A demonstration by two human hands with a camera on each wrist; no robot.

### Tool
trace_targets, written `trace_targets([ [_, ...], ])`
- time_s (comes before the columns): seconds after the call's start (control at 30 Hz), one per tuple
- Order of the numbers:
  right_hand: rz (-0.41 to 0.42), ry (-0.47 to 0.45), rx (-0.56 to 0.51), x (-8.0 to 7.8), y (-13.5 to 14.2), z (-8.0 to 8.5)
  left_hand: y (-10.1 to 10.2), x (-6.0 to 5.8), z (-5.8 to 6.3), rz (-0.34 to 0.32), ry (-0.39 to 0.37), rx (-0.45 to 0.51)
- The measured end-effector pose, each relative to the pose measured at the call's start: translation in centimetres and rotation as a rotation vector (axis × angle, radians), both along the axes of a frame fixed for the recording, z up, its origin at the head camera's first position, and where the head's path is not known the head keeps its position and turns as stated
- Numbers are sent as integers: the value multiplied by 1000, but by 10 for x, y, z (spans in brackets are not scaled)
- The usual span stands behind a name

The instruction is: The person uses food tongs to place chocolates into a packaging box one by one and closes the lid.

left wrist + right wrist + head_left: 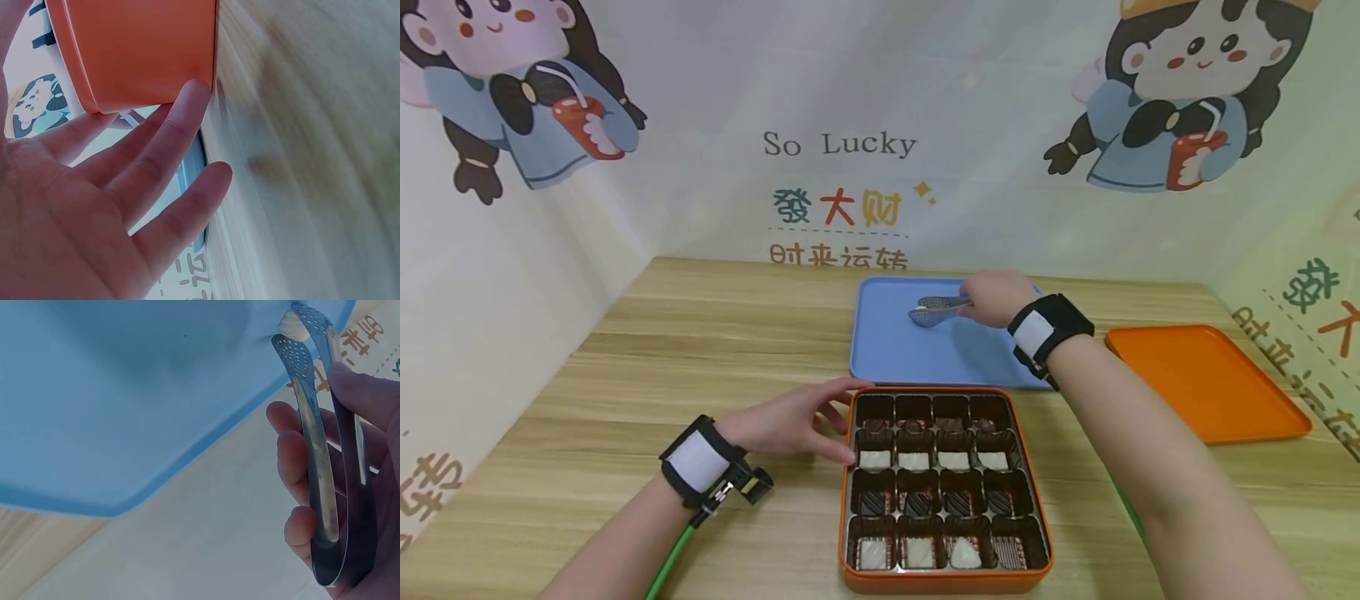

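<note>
My right hand (997,297) grips a pair of metal tongs (942,308) with perforated ends, over the blue tray (880,354). Between the tong ends is a small white chocolate (291,327); whether it touches the tray I cannot tell. My left hand (793,417) rests at the back left corner of an orange box (947,582), its fingers spread and fairly straight against the side wall. Inside the box, rows of dark chocolates (917,504) and white chocolates (913,460) sit in a divided insert. Its front right compartment shows only a ribbed floor.
An orange tray (1213,383) lies at the right, beyond my right forearm. The blue tray is just behind the box. A printed cloth (842,83) rises behind the wooden table (715,333) and along both sides.
</note>
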State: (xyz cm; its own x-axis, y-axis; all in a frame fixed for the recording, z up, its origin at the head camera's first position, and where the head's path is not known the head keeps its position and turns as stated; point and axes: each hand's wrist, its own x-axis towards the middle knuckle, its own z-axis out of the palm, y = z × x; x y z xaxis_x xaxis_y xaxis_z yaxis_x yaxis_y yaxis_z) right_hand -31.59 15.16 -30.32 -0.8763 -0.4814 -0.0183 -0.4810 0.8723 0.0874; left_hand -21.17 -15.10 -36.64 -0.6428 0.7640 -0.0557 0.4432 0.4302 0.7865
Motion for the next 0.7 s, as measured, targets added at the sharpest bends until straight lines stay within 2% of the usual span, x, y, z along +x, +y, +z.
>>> trace_targets([
  [0.23,14,32,-50,1,5,-5,0,0,1,-4,20,-8],
  [0.4,55,38,-127,8,17,-6,1,0,-1,-6,17,1],
  [0.5,107,37,-185,20,29,-2,2,-1,-1,-8,15,8],
  [0.7,184,95,-226,59,55,6,1,-2,-2,-4,28,6],
])
